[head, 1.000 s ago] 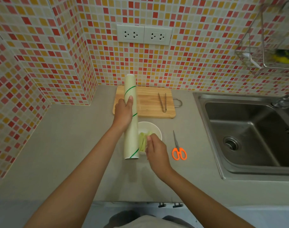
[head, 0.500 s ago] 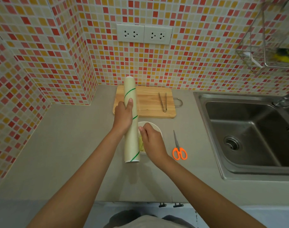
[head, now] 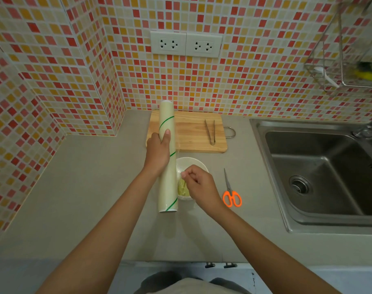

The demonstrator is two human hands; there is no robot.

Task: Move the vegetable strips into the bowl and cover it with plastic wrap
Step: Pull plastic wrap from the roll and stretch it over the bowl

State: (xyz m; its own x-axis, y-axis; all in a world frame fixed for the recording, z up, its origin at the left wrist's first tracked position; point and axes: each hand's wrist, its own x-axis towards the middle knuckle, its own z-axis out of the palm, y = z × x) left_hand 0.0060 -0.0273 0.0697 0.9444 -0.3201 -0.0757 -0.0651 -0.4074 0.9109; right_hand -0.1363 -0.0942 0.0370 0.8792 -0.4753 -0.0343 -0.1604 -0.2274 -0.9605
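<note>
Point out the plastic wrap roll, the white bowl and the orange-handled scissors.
Plastic wrap roll (head: 167,187): head view, lower body of roll.
White bowl (head: 191,161): head view, far rim.
Orange-handled scissors (head: 232,198): head view, orange handle loops.

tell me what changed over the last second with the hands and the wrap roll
The right hand moved from the bowl's near side up toward the plastic wrap roll and now pinches the film's edge. The left hand kept its grip on the roll; bowl, scissors and tongs stayed put.

left hand (head: 157,153) grips roll (head: 167,187), right hand (head: 199,184) — seemingly pinching film
</note>
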